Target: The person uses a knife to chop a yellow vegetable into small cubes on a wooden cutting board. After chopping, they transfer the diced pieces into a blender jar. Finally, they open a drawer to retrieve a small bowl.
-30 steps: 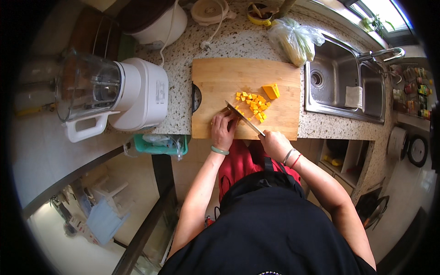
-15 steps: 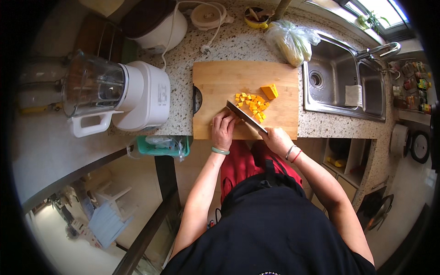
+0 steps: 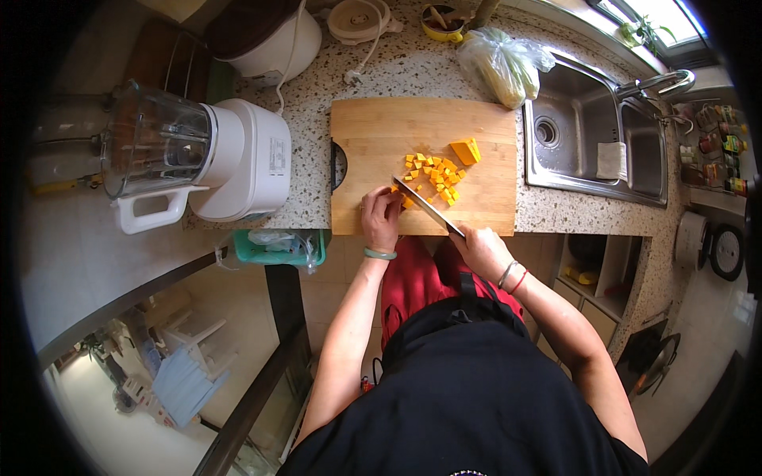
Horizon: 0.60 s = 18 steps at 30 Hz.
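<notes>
My right hand [image 3: 484, 251] grips the handle of a kitchen knife [image 3: 429, 207]. Its blade slants up and left across the wooden cutting board [image 3: 365, 119], with the tip close to the fingers of my left hand [image 3: 381, 218]. Bent and drawn together, those left fingers hold a small orange pumpkin piece, mostly hidden beside the blade. Diced pumpkin [image 3: 440, 176] lies scattered just beyond the knife. A larger pumpkin wedge [image 3: 466, 151] rests farther back on the board, apart from both hands.
Left of the board stands a white blender [image 3: 254, 163] with a clear jug. A plastic bag of vegetables [image 3: 508, 71] sits at the board's far right corner, beside a steel sink [image 3: 556, 170]. Below the counter edge hangs a green bin [image 3: 250, 252] with a bag inside.
My left fingers have shifted slightly left, opening a small gap from the blade where orange pieces show. The knife has tilted a little in my right hand. The whole view has shifted slightly.
</notes>
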Available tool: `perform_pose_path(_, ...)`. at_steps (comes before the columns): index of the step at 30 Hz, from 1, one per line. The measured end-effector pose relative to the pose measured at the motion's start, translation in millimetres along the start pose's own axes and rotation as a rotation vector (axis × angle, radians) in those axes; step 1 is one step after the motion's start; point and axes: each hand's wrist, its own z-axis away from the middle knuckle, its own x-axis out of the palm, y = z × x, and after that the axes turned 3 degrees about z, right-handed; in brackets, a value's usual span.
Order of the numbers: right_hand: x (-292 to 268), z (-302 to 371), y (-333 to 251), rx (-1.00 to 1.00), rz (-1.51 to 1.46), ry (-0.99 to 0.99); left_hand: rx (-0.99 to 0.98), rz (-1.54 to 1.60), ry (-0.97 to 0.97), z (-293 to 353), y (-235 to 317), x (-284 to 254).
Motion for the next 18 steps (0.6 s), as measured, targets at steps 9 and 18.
perform_pose_path(9, -8.9, -8.8, -25.2, 0.09, -0.022, -0.121, -0.034, -0.003, -0.02, -5.2, 1.9, -0.4)
perform_pose_path(18, 5.8, -26.3, -20.2, 0.109, -0.047, -0.136, -0.036, 0.011, 0.002, -0.1, -0.8, 2.0)
